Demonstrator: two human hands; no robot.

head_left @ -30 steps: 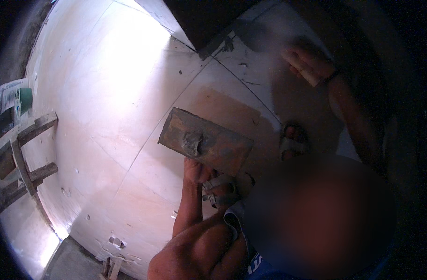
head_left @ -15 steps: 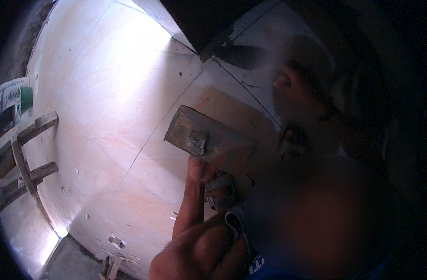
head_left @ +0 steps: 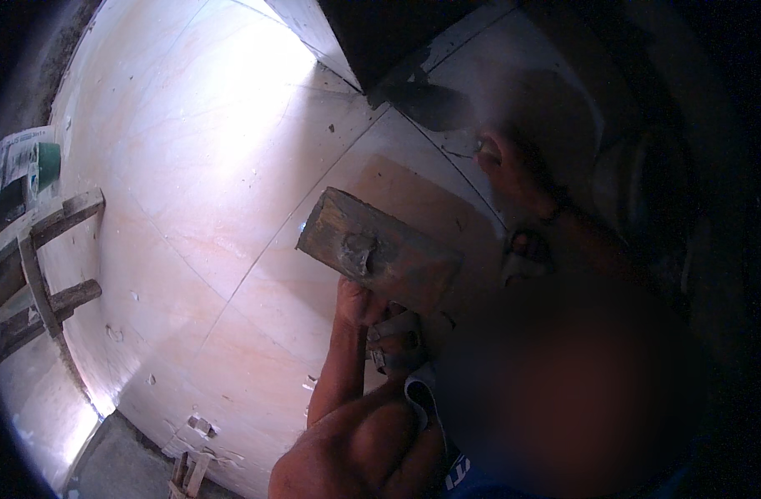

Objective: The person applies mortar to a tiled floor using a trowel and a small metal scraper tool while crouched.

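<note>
Nearest us, our left hand [head_left: 357, 301] was closed on the underside of a rectangular board [head_left: 409, 268], its fingers mostly hidden, beside a sandal [head_left: 397, 343]. The board reached outward from that hand, tilted, above the tiled floor [head_left: 230, 208]. Near its middle sat a small grey lump [head_left: 361, 252], so we judged some material unused; the tiles were down, but how much work was left we could not tell. Farther off, past the board's right end, our right hand [head_left: 503, 162] was curled shut, apparently round the handle of a trowel [head_left: 430, 106], whose dim blade lay just beyond the fingers, near the bottom corner of a dark panel [head_left: 397, 37].
</note>
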